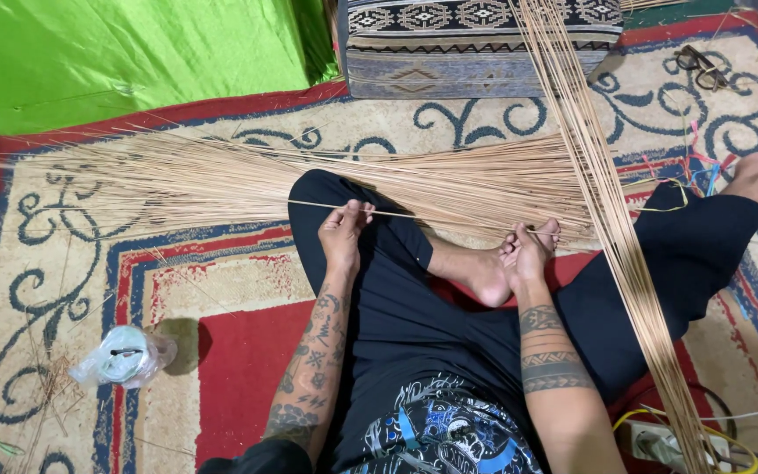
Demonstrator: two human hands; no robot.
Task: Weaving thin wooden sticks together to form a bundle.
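1. Patterned carpet covers the floor; a spread of thin palm sticks lies across it ahead of the seated person.
2. Left hand: grip pinched shut on a single stick.
3. Right hand: grip closed on that stick's other end, beside the bare foot.

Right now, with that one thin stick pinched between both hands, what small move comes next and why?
Probably draw the stick sideways, clear of the pile. The left hand and right hand pinch it, but it lies against the pile.
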